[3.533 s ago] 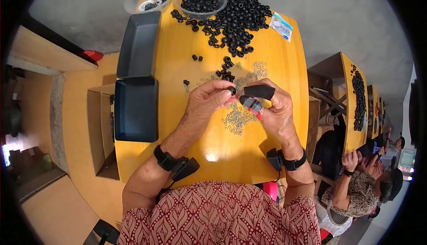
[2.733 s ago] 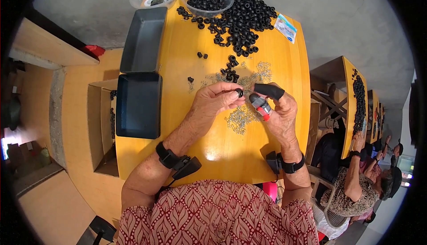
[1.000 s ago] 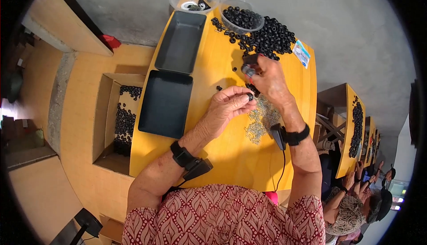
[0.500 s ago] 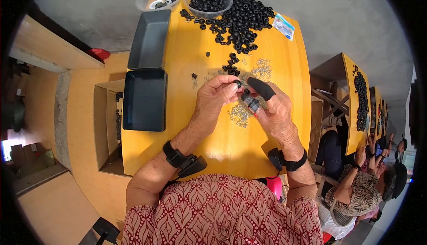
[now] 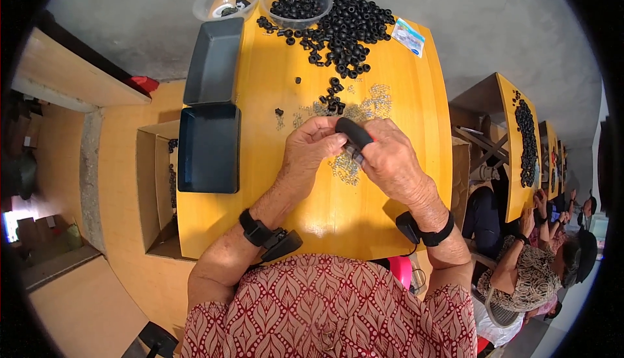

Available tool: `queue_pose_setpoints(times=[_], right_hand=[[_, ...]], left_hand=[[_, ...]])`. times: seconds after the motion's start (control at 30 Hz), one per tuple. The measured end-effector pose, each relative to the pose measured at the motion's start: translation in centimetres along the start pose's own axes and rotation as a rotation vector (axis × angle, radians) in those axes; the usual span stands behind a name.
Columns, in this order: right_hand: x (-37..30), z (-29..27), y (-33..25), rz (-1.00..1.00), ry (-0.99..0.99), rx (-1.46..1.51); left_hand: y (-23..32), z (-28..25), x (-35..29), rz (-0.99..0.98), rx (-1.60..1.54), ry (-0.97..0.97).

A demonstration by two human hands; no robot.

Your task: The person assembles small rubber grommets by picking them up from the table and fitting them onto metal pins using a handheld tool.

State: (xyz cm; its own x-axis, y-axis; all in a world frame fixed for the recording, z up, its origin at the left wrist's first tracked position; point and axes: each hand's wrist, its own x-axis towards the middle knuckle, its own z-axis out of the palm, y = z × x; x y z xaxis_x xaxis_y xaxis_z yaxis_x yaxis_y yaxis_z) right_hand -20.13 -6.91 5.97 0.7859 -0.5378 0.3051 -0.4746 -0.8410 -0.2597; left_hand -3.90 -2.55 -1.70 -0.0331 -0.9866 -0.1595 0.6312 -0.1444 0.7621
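Observation:
Over the middle of the yellow table, my two hands meet at the fingertips. My left hand is closed in a pinch at a small black round part, mostly hidden now behind the other fingers. My right hand is curled shut against it; a black finger cover sits on its index finger, and a dark wrap shows on the thumb. Just beyond my fingers lie a few black ring-shaped parts. Small silvery pieces are scattered under and around my hands.
A heap of black ring-shaped parts spreads across the far side, beside two clear plastic bowls. Two dark trays line the left edge, above an open cardboard box. A small packet lies far right. Another person sits at the right.
My right hand has moved left and turned over, closing its fingers against my left fingertips. The black part in the left pinch has become mostly covered. The view has shifted slightly.

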Motion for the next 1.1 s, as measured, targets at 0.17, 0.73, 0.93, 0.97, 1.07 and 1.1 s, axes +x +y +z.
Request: queue_pose_setpoints(times=[0.17,0.73,0.93,0.97,1.07,1.1], right_hand=[[-0.7,0.6,-0.1,0.302,0.150,0.362],[-1.0,0.6,0.8,0.143,0.147,0.339],[-1.3,1.2,0.6,0.149,0.208,0.333],[-1.3,1.3,0.6,0.150,0.208,0.333],[-1.3,1.3,0.5,0.118,0.219,0.272],[-1.2,1.4,0.4,0.104,0.225,0.253]], left_hand=[[0.0,-0.4,0.1,-0.093,-0.166,0.040],[-0.1,-0.9,-0.1,-0.170,-0.194,-0.019],[-0.1,-0.6,-0.3,-0.184,-0.191,-0.023],[-0.1,-0.6,-0.3,-0.180,-0.176,-0.027],[-0.1,-0.9,-0.2,-0.178,-0.178,-0.044],[-0.1,-0.9,-0.2,-0.179,-0.179,-0.044]])
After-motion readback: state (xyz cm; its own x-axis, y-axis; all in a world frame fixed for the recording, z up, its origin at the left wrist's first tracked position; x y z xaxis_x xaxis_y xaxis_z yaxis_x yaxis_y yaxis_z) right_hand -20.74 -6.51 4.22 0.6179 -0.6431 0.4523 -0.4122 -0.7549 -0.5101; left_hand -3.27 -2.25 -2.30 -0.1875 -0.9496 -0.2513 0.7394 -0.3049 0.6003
